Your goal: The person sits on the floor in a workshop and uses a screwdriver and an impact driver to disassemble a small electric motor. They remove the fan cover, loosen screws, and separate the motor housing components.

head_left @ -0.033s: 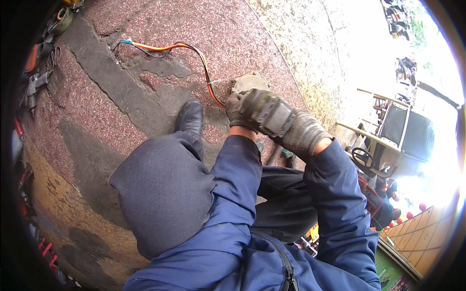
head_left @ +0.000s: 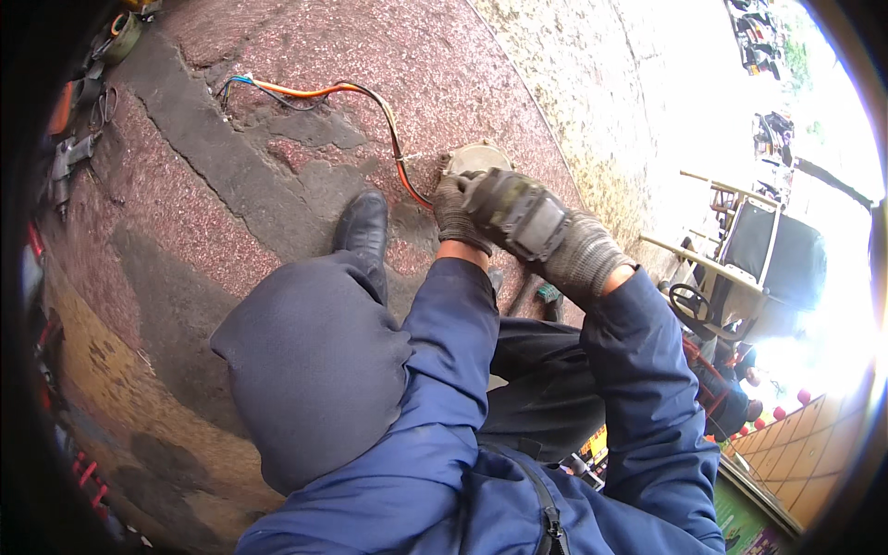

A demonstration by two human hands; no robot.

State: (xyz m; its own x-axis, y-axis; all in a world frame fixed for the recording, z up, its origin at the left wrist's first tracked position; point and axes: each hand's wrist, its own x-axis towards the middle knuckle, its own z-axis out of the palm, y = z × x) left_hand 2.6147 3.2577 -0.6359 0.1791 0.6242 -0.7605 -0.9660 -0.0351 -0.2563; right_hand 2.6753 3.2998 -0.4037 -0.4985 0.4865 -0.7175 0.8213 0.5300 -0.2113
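Observation:
A round, pale metal housing [head_left: 478, 158] with a rim lies on the ground in front of me. An orange, black and white cable bundle [head_left: 396, 143] leads from beside it to the left, ending in loose wires. My left hand [head_left: 455, 211], in a grey knit glove, is curled at the housing's near edge. Close against it on the right is my right hand [head_left: 523, 220], also gloved, its fingers bent inward. A dark, boxy piece with a grey panel [head_left: 539, 229] sits over the back of that hand. Whatever the fingers hold is hidden beneath them.
A black shoe [head_left: 363, 227] stands left of my hands. At the left rim lie a metal air tool [head_left: 67, 168], a tape roll [head_left: 120, 39] and other tools. A small vehicle with a steering wheel [head_left: 694, 305] stands at right. Cracked grey patches [head_left: 203, 139] cross the reddish floor.
My right hand has turned and shifted very slightly. The cable's end beside the housing has moved a little to the right. My left hand stays in nearly the same place.

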